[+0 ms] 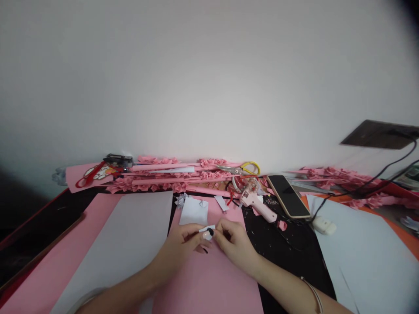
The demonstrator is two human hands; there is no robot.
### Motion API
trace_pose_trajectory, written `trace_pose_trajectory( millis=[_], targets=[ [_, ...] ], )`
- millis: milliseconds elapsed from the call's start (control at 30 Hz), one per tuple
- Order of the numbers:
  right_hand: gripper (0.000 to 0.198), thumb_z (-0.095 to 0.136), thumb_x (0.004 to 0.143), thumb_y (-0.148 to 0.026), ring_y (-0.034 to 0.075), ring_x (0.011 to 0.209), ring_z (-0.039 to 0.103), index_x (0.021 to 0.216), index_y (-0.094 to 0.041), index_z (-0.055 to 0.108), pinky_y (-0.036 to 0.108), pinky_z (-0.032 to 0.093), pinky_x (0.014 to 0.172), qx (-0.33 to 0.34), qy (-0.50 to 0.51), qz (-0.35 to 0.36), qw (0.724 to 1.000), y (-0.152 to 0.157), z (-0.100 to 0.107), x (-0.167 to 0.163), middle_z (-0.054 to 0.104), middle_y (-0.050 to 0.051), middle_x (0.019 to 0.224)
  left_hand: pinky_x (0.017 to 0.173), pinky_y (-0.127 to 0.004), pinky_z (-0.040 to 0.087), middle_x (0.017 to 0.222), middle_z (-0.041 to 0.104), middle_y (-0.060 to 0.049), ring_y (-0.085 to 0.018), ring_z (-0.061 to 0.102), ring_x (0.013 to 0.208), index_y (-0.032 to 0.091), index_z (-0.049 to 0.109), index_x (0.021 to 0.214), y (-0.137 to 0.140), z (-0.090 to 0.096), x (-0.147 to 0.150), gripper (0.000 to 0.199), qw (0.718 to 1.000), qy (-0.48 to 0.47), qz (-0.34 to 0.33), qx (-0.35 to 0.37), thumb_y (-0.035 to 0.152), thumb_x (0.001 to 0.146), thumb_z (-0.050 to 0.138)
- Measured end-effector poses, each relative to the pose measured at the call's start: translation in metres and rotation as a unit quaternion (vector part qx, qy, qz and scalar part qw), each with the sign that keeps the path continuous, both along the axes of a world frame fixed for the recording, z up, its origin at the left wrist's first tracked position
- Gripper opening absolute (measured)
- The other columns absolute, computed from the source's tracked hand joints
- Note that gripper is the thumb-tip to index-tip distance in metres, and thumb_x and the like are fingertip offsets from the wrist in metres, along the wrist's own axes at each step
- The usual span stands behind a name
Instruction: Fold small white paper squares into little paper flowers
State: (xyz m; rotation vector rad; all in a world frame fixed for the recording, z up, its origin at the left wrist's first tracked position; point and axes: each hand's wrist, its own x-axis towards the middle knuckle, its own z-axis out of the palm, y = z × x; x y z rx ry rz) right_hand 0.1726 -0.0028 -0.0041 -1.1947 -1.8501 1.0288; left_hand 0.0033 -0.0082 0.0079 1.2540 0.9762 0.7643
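Observation:
A small strip of white paper (203,229) is pinched between my two hands, above a pink sheet (209,279). My left hand (185,242) is closed on its left end, thumb on top. On the right end, my right hand (234,242) holds it between thumb and fingers. Dark and white nails show where the fingertips meet. Just beyond the hands lies a stack of white paper squares (194,211), with folded white paper pieces (180,199) at its upper left corner. A loose white slip (221,203) rests to the right of the stack.
Pink paper flower stems (170,176) line the wall, with yellow-handled scissors (240,169) on them. A pink glue gun (258,206), a phone (288,196) and a white charger (324,225) with a black cable lie right. Large white sheets (121,244) flank the pink one.

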Motion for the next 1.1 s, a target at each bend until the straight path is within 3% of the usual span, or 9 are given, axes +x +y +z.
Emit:
trace_pose_trajectory(
  millis=[267,433,767,933,1100],
  targets=[
    [0.003,0.05,0.082,-0.014,0.012,0.057,0.046,0.082,-0.017,0.052,0.022,0.037,0.052,0.051,0.029,-0.031,0.998,0.0,0.007,-0.001,0.051,-0.001,0.068,0.071,-0.028,0.052,0.087,0.07,-0.004,-0.017,0.066,0.078,0.018,0.068,0.094,0.002,0.003,-0.001,0.024,0.998,-0.014,0.034,-0.051,0.033,0.081,0.054],
    [0.019,0.045,0.084,-0.01,0.017,0.077,0.058,0.088,-0.017,0.062,0.026,0.045,0.067,0.094,0.034,-0.002,0.995,-0.002,0.011,-0.001,0.063,0.006,0.086,0.071,-0.028,0.053,0.089,0.07,-0.005,-0.018,0.066,0.077,0.018,0.068,0.093,0.0,0.005,0.0,0.027,0.998,-0.01,0.04,-0.054,0.037,0.08,0.054],
    [0.029,0.047,0.082,-0.005,0.017,0.084,0.062,0.102,-0.02,0.062,0.03,0.049,0.075,0.25,-0.002,0.023,0.968,-0.003,0.012,0.001,0.068,0.008,0.096,0.069,-0.028,0.052,0.082,0.07,-0.004,-0.019,0.067,0.075,0.017,0.068,0.089,-0.001,0.009,0.0,0.027,0.998,-0.016,0.04,-0.054,0.038,0.081,0.053],
    [0.041,0.047,0.076,-0.005,0.02,0.095,0.058,0.116,-0.016,0.053,0.034,0.048,0.082,0.262,-0.072,0.073,0.96,-0.005,0.014,0.003,0.062,0.011,0.109,0.068,-0.027,0.051,0.081,0.069,-0.003,-0.018,0.066,0.074,0.017,0.068,0.086,0.001,0.01,-0.002,0.028,0.995,-0.036,0.045,-0.078,0.04,0.081,0.053],
    [0.043,0.048,0.075,-0.008,0.022,0.093,0.058,0.117,-0.013,0.051,0.036,0.048,0.081,0.271,-0.113,0.091,0.952,-0.006,0.016,0.003,0.06,0.014,0.112,0.069,-0.027,0.049,0.077,0.068,-0.002,-0.017,0.065,0.074,0.016,0.067,0.082,0.002,0.007,-0.003,0.026,0.992,-0.06,0.05,-0.097,0.039,0.08,0.055]
  ],
)
